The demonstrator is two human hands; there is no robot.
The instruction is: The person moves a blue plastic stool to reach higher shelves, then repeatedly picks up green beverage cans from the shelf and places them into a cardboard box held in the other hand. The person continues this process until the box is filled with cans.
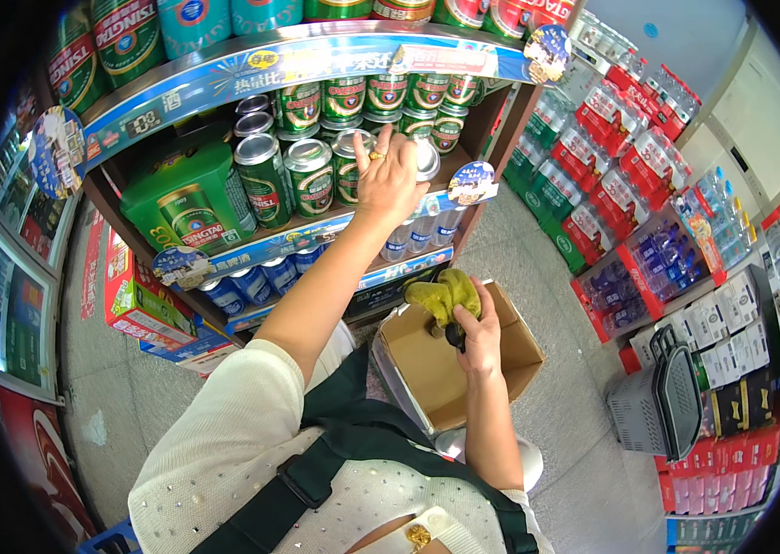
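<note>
My left hand [390, 173], with a ring, reaches over the front row of green beer cans [310, 183] on the middle shelf. Its fingers are spread near the can tops. Beside its thumb is a silver can lid [427, 161]; whether the hand grips that can is unclear. My right hand [478, 332] is closed around a crumpled yellow-green cloth [449, 294] and a small dark object [456, 337] that I cannot identify. That hand is above an open cardboard box [424, 381] on the floor. More green cans stand behind the front row.
A green beer multipack [186, 197] stands left of the cans. Blue cans [251, 287] fill the shelf below; large cans [130, 38] stand above. Shrink-wrapped bottles [615, 194] and grey shopping baskets [656, 401] are at right. Cartons [148, 298] sit on the floor at left.
</note>
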